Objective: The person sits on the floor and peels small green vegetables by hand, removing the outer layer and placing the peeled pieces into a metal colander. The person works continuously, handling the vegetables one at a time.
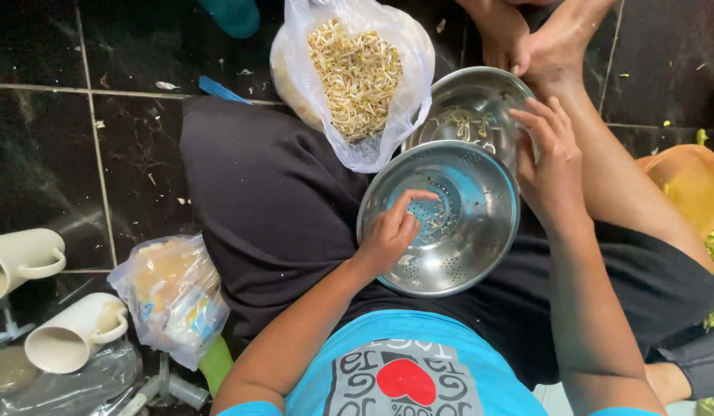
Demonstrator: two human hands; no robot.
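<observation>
A steel colander (465, 262) rests on my lap with a few bean sprouts in its bottom. My left hand (392, 231) reaches into it, fingertips on the perforated bottom among the sprouts. My right hand (549, 166) grips the colander's far right rim. Behind it sits a steel bowl (469, 96) holding a few sprouts. A clear plastic bag (411, 115) full of bean sprouts (357, 73) lies open on my left knee.
Dark tiled floor all around. Two cream mugs (68, 331) lie at the left beside a plastic bag of food (172, 296). An orange bowl (688, 185) with green scraps is at the right. Bare feet (526, 38) rest beyond the steel bowl.
</observation>
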